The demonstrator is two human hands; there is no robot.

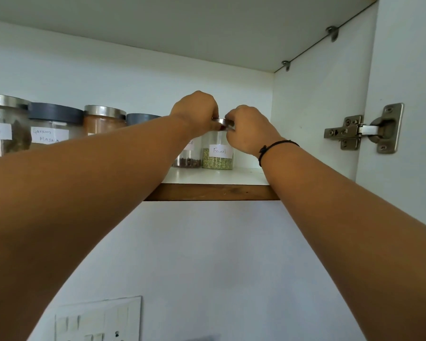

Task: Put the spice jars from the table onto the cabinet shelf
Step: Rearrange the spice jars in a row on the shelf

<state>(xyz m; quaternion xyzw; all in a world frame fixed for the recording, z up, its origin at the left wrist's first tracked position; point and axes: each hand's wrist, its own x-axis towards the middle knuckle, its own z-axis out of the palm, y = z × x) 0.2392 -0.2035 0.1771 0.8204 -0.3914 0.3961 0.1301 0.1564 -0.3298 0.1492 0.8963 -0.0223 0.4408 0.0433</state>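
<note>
A clear jar labelled Fennel (217,156), holding green seeds, stands on the white cabinet shelf (214,177) near its right end. Both hands grip its steel lid: my left hand (197,112) from the left, my right hand (250,130) from the right, a black band on that wrist. Just to its left stands a jar of dark seeds (188,159), half hidden by my left forearm. Further left are a grey-lidded jar (141,118), a steel-lidded jar of brown powder (104,121), the Garam Masala jar (51,126) and a large steel-lidded jar (3,126).
The shelf has a brown wooden front edge (207,192) and bare surface right of the Fennel jar up to the side wall. A metal hinge (364,130) sits on the cabinet's right side. A switch plate (97,321) is on the wall below.
</note>
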